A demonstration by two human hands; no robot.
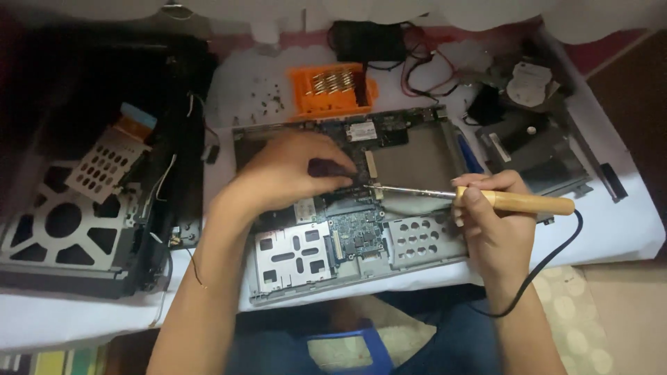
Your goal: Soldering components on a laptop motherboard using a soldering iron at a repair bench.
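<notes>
An opened laptop base [292,260] with a blue circuit board [358,229] lies on the white table. My right hand [490,222] grips a soldering iron [528,202] by its wooden handle. Its metal tip reaches left to the board near my left fingertips. My left hand [288,173] rests on the board and pinches a small dark part [332,168] there. The iron's black cord [549,260] loops down off the table edge.
A black laptop casing with a perforated metal frame [69,222] sits at left. An orange plastic box [333,89] with a copper coil stands behind the board. Loose screws, red and black wires [424,66] and a metal drive bracket [538,156] lie at back right. A blue stool [347,347] is below.
</notes>
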